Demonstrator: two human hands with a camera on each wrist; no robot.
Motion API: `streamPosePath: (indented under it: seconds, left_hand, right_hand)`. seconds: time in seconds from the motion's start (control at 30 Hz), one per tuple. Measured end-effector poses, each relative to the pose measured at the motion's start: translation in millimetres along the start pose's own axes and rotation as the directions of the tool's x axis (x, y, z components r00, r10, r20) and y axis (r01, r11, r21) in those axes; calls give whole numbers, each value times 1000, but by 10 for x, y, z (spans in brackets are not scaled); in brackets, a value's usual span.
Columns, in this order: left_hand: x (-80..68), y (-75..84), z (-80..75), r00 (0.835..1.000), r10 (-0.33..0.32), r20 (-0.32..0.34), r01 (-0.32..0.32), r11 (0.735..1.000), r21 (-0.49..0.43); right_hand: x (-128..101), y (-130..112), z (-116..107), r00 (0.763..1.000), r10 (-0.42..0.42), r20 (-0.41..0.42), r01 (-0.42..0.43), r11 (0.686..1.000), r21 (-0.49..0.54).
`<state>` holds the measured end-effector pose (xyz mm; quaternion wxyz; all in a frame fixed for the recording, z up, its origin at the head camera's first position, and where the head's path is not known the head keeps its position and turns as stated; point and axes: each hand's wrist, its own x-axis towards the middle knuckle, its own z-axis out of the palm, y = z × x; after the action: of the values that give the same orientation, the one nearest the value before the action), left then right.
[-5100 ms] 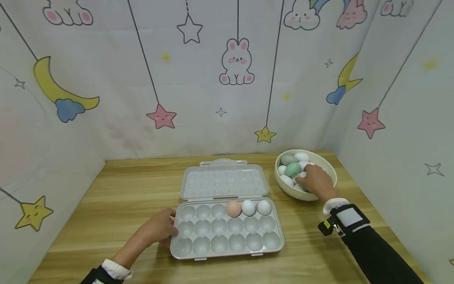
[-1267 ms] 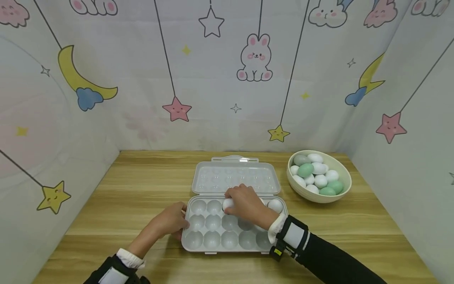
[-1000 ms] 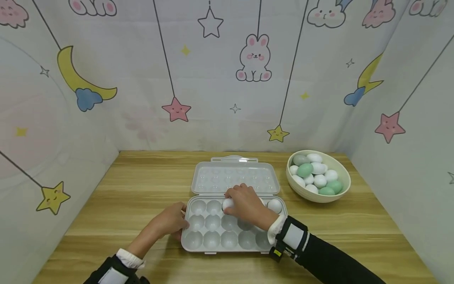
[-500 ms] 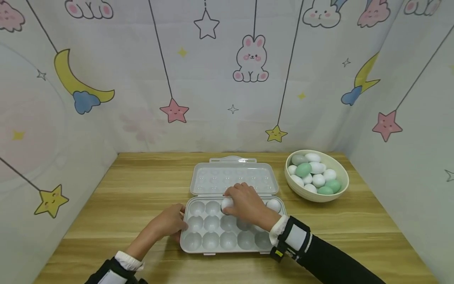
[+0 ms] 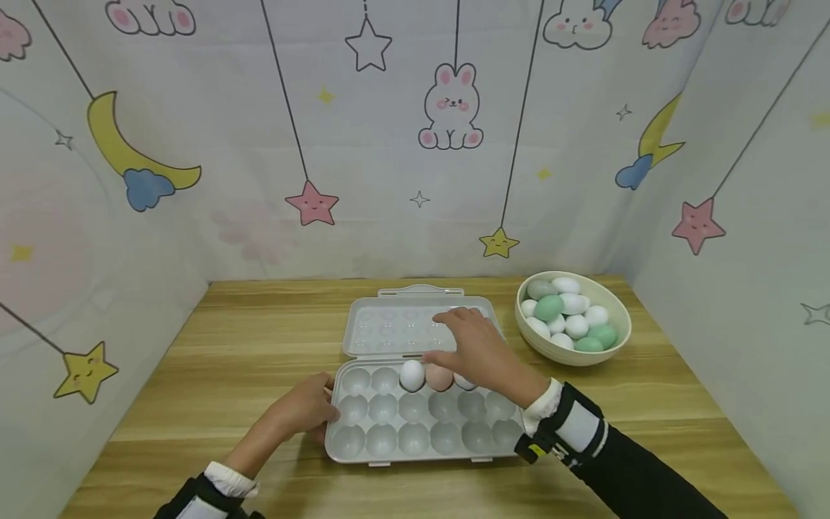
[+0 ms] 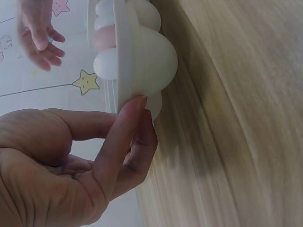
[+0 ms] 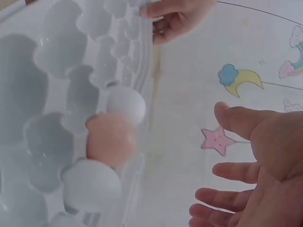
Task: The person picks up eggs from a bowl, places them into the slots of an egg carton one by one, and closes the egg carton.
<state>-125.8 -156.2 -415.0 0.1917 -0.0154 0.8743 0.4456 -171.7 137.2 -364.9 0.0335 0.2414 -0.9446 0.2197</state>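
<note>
A pale egg carton (image 5: 397, 461) lies with its lid (image 5: 363, 328) folded back on the wooden table. My left hand (image 5: 301, 409) pinches the carton's left edge between thumb and fingers, as the left wrist view shows close up. My right hand (image 5: 483, 353) is raised over the back row, fingers spread, holding nothing. In that row sit a white egg (image 5: 412, 375), a pinkish-brown egg (image 5: 439, 377) and another white egg (image 5: 464, 383), partly covered by my right hand. A further white egg (image 6: 104, 8) at the row's end shows in the left wrist view, hidden from the head view.
A cream bowl (image 5: 619, 310) stands behind and to the right of the carton. It is filled with several white eggs (image 5: 576, 326), green eggs (image 5: 550, 308) and a greyish one. A patterned fabric backdrop (image 5: 382, 252) rises along the table's back edge.
My right hand took a white egg from the bowl, set it in the back row left of the pinkish-brown egg, let go, and lifted away up and right. My left hand keeps its hold.
</note>
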Motion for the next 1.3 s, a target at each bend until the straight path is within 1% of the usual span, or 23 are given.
streamPosePath:
  seconds: [0.13,0.3,0.37,0.57,0.7,0.83,0.93,1.07,1.2,1.3]
  left_hand:
    - [1,-3,-2,1000,3,1,-3,1000,-1]
    - [4,-7,1,1000,3,3,-3,1000,2]
    - [6,-18,0,1000,4,4,-4,1000,1]
    - [4,-34,-1,1000,7,5,-7,1000,-6]
    - [1,-26,-7,1000,7,5,-7,1000,-5]
    - [7,-27,-10,1000,2,13,-2,1000,1]
    - [5,-40,-11,1000,-8,14,8,1000,6]
    - [1,-42,5,1000,-16,13,16,1000,2]
    - [-13,-32,12,1000,-12,9,12,1000,-10]
    - [-23,-23,16,1000,-5,5,5,1000,-18]
  right_hand:
    - [-27,101,-193,1000,25,-8,-25,1000,-11]
    - [-76,274,-402,996,69,-50,-70,997,-32]
    - [-81,364,-465,995,72,-66,-76,996,-49]
    - [-69,746,-606,988,107,-111,-117,989,-86]
    - [-63,1046,-682,977,189,-104,-198,976,-90]
    - [-70,1303,-729,954,296,-54,-299,952,-71]
    - [-62,1448,-728,939,343,-33,-345,937,-63]
    - [-47,1589,-701,920,390,-31,-391,918,-68]
    - [-16,1678,-649,902,429,-36,-431,899,-76]
    - [11,1732,-602,894,447,-44,-449,890,-82]
